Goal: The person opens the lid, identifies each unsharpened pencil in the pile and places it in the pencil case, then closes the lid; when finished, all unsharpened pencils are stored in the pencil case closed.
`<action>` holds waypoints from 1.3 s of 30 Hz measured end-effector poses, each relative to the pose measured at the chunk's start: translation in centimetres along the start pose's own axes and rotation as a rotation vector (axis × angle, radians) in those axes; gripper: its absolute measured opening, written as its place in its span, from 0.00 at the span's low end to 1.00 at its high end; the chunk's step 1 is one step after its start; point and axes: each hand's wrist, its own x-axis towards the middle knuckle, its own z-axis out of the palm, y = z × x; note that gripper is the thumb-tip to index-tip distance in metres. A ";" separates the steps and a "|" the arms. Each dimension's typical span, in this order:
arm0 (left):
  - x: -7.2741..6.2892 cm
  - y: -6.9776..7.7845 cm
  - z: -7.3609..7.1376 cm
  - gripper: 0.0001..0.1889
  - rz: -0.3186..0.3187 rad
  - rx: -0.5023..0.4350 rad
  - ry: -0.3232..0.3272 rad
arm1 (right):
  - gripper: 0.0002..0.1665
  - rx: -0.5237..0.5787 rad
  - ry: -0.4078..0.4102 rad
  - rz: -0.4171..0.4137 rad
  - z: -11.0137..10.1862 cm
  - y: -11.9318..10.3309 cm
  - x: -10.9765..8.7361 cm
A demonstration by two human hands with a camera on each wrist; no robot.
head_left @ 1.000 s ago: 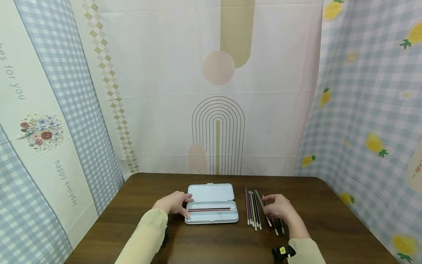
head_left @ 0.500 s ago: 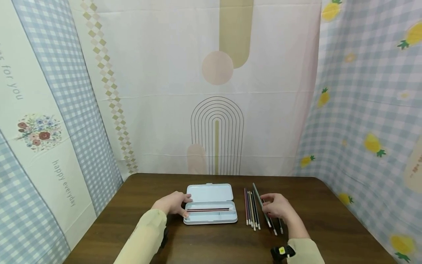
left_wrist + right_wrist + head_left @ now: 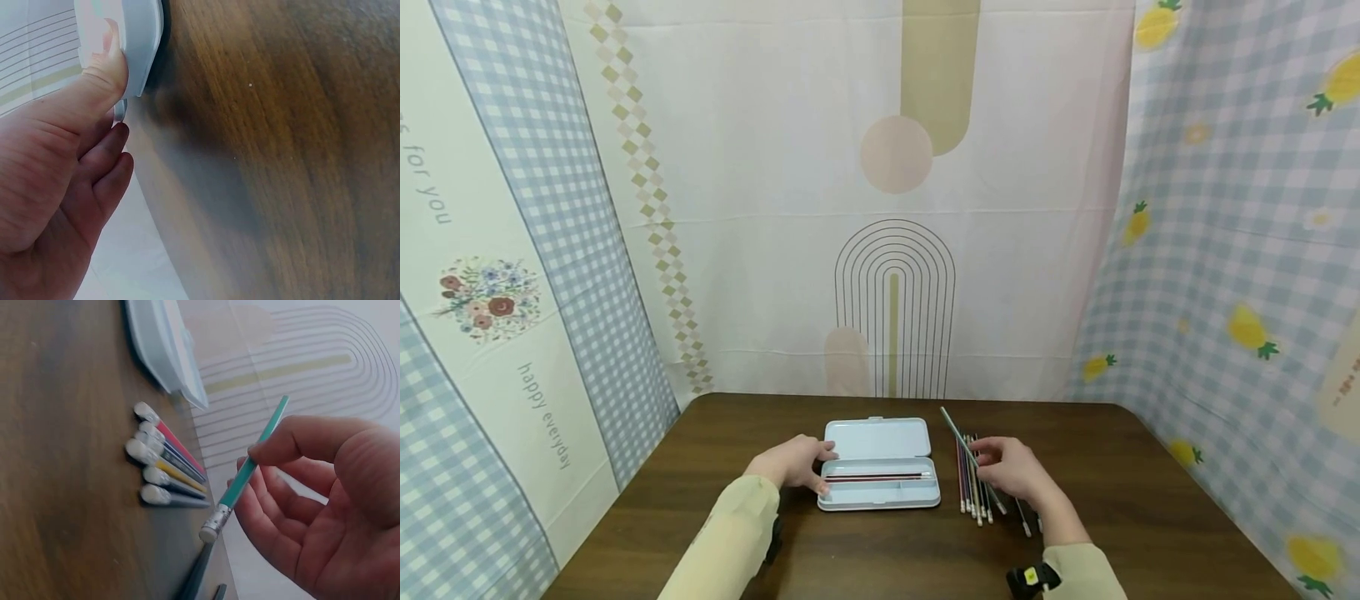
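Observation:
A light-blue pencil case lies with its lid folded back on the table, a dark red pencil in its rear compartment. My left hand holds the case's left end; the left wrist view shows the thumb on its wall, the index fingertip hidden behind. My right hand pinches a green pencil between thumb and fingers, its white eraser end towards me and tilted down. In the head view this pencil crosses over a row of pencils right of the case.
In the right wrist view the row has red, yellow and dark pencils with white erasers. Another dark pencil lies under my right hand. The brown table ends at a patterned cloth backdrop.
My right hand has lifted the green pencil and carried it left over the row, its far end swinging towards the case. My left hand stays on the case.

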 end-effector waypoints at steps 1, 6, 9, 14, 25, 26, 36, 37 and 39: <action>0.0 0.0 0.0 0.33 -0.003 0.004 0.000 | 0.24 -0.018 -0.004 -0.022 0.2 -0.1 0.1; 0.2 0.2 0.1 0.34 -0.007 0.028 0.003 | 0.21 -0.094 -0.007 -0.122 1.4 -0.1 0.5; 0.2 0.3 0.1 0.34 -0.006 0.029 0.004 | 0.20 -0.109 -0.030 -0.166 1.9 -0.2 0.8; 0.2 0.4 0.1 0.34 -0.006 0.035 0.006 | 0.19 -0.155 -0.073 -0.239 2.7 -0.5 1.1; 0.2 0.6 0.1 0.33 -0.001 0.036 0.003 | 0.16 -0.263 -0.094 -0.327 3.5 -1.1 1.2; 0.2 0.6 0.1 0.33 -0.002 0.036 0.004 | 0.16 -0.269 -0.095 -0.335 3.6 -1.2 1.2; 0.2 0.3 0.2 0.34 -0.010 0.040 0.007 | 0.17 -0.330 -0.093 -0.392 4.2 -1.7 1.3; 0.2 0.2 0.2 0.34 -0.011 0.040 0.007 | 0.17 -0.333 -0.097 -0.391 4.3 -1.7 1.3; 0.1 0.2 0.2 0.34 -0.013 0.038 0.008 | 0.18 -0.339 -0.104 -0.395 4.5 -1.8 1.3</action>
